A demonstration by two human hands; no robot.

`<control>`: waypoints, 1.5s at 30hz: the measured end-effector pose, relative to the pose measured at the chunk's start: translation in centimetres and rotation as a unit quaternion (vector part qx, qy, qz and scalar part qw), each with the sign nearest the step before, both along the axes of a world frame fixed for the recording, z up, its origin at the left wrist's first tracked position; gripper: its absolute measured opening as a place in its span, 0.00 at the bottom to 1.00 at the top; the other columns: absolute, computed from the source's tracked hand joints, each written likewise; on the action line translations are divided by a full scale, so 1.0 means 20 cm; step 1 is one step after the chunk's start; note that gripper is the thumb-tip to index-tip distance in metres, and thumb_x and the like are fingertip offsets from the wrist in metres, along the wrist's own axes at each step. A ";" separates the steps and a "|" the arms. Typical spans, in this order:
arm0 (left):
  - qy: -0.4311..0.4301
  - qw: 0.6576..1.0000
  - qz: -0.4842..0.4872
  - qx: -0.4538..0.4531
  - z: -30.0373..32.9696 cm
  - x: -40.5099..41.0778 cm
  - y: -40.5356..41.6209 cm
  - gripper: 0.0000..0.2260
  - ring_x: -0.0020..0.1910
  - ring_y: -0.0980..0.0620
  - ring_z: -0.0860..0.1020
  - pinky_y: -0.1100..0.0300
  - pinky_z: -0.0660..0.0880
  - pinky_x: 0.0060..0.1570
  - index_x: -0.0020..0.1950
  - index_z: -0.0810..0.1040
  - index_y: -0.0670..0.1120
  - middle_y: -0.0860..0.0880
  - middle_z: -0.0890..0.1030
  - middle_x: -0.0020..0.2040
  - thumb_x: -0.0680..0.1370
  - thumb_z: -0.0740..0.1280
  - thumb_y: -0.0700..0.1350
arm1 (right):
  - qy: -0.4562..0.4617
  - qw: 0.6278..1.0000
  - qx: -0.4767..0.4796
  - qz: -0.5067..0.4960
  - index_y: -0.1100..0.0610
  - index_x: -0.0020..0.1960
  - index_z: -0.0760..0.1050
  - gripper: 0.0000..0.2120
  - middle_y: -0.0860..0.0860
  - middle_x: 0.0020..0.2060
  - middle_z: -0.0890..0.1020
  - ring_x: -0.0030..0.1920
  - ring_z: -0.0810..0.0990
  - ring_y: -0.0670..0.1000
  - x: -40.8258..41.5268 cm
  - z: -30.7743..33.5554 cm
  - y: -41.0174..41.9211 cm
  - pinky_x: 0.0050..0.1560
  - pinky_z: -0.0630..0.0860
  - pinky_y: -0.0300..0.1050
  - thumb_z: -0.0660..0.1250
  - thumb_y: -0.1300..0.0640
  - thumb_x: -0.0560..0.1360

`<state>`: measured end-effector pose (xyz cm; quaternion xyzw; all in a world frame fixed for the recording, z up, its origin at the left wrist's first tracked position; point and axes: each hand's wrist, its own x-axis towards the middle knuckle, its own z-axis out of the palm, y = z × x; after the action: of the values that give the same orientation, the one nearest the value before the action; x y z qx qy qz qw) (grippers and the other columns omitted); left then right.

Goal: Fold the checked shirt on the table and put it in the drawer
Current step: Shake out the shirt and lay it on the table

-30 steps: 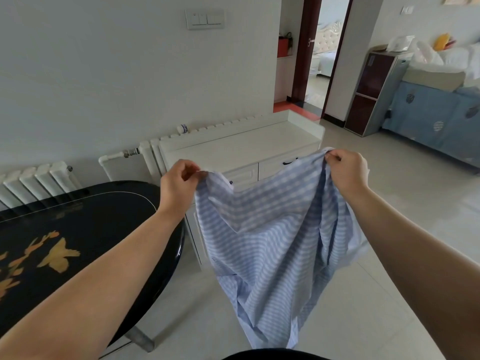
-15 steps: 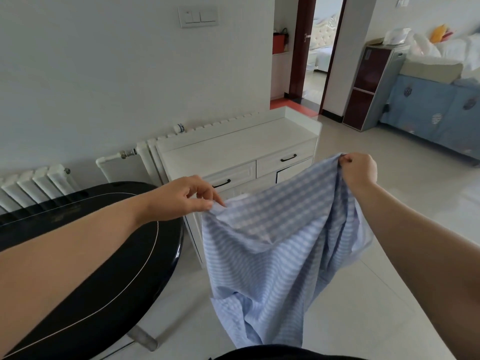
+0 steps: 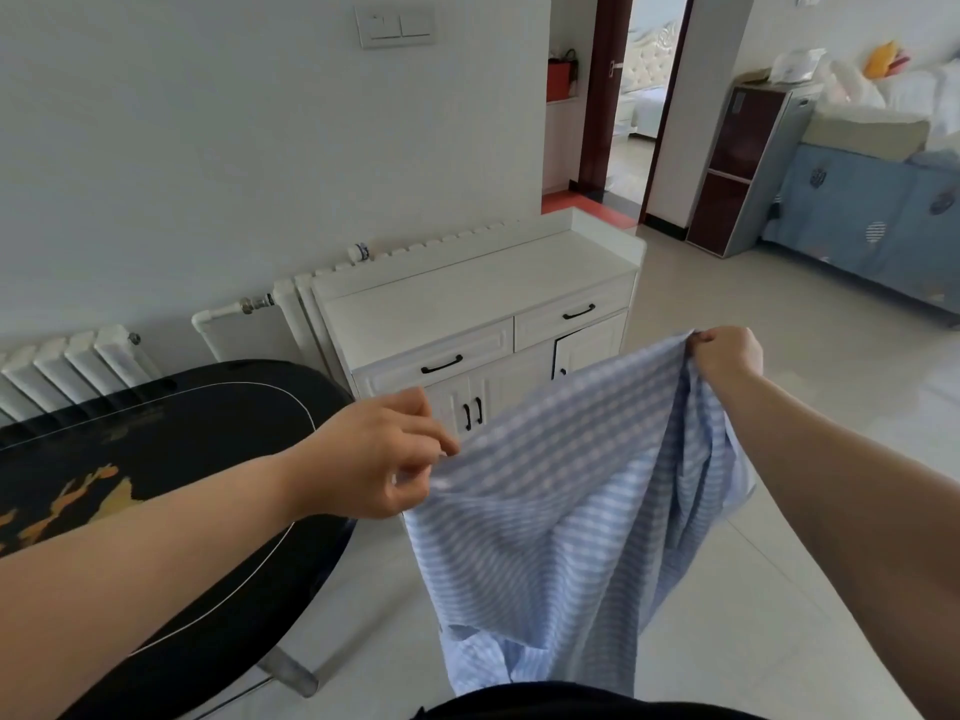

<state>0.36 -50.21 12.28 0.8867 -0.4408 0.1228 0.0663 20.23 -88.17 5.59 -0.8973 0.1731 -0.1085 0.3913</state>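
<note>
The blue-and-white checked shirt [image 3: 561, 517] hangs in the air in front of me, off the black table [image 3: 156, 491]. My left hand [image 3: 374, 454] pinches its upper left edge just past the table's right end. My right hand [image 3: 727, 350] grips the upper right edge, higher and farther out. Between them the cloth stretches in a slope, and the rest droops toward the floor. Behind the shirt stands the white cabinet [image 3: 467, 298] with two closed drawers, the left drawer [image 3: 441, 363] and the right drawer [image 3: 576, 314].
A white radiator [image 3: 67, 366] runs along the wall behind the table. Cabinet doors below the drawers are partly hidden by the shirt. Tiled floor [image 3: 831, 356] spreads to the right. A dark tall unit [image 3: 737, 163] and a blue-covered sofa [image 3: 872, 215] stand at the far right.
Both hands have lowered with the shirt, so both cabinet drawers now show above it. My left hand has turned and dropped below my right. The view has tilted down slightly.
</note>
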 end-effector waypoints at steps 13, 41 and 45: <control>0.162 0.940 0.252 0.161 -0.32 0.14 0.26 0.17 0.34 0.60 0.76 0.70 0.65 0.33 0.63 0.63 0.58 0.57 0.79 0.43 0.77 0.60 0.61 | -0.040 0.997 -0.049 0.039 0.57 0.43 0.83 0.13 0.54 0.40 0.81 0.42 0.76 0.56 -0.04 0.00 0.08 0.44 0.75 0.48 0.60 0.60 0.76; 0.105 0.899 0.426 0.008 -0.24 0.25 0.48 0.08 0.68 0.45 0.65 0.45 0.69 0.63 0.41 0.80 0.51 0.49 0.63 0.74 0.72 0.72 0.54 | -0.092 0.993 -0.047 0.050 0.59 0.41 0.80 0.12 0.54 0.37 0.78 0.42 0.74 0.58 -0.03 0.03 0.18 0.40 0.67 0.44 0.62 0.56 0.78; 0.171 0.854 0.459 -0.173 -0.28 0.22 0.47 0.12 0.38 0.48 0.76 0.58 0.68 0.35 0.37 0.72 0.47 0.48 0.78 0.38 0.74 0.70 0.51 | -0.092 0.993 -0.049 0.046 0.61 0.47 0.82 0.12 0.56 0.41 0.80 0.44 0.76 0.58 -0.04 0.02 0.19 0.42 0.67 0.44 0.62 0.56 0.78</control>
<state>4.80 -40.84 6.75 0.9695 0.0630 0.0599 0.2294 19.51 -84.46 6.05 -0.9086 0.0897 -0.1812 0.3656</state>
